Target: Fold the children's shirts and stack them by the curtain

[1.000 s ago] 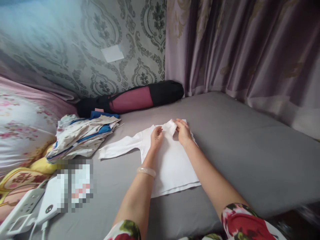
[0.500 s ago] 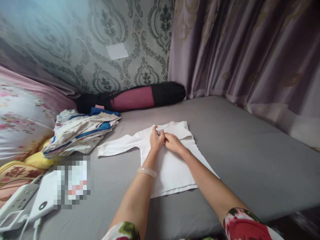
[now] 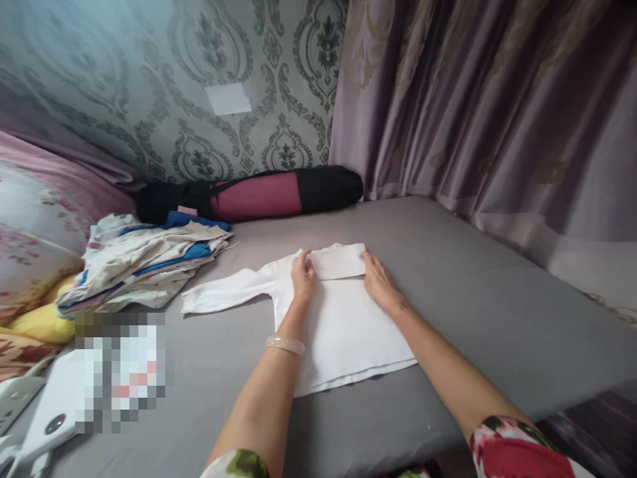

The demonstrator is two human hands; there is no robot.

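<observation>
A white long-sleeved shirt (image 3: 348,332) lies spread on the grey bed sheet. Its left sleeve (image 3: 223,292) stretches out to the left, while the right sleeve (image 3: 338,262) is folded across the upper body. My left hand (image 3: 303,279) is closed on the fabric at the end of the folded sleeve, near the neckline; its fingertips are partly hidden. At the shirt's right edge, beside the fold, my right hand (image 3: 381,282) rests with its fingers stretched out along the cloth.
A pile of crumpled clothes (image 3: 149,265) lies at the left, beside a floral pillow (image 3: 34,245). A white device with a cable (image 3: 62,398) and a power strip (image 3: 17,405) sit at lower left. A long black and pink bag (image 3: 259,196) lies along the wall.
My right hand has moved right, from beside my left hand to the shirt's right edge. The folded sleeve now lies flatter and straighter across the top. The view has shifted slightly.
</observation>
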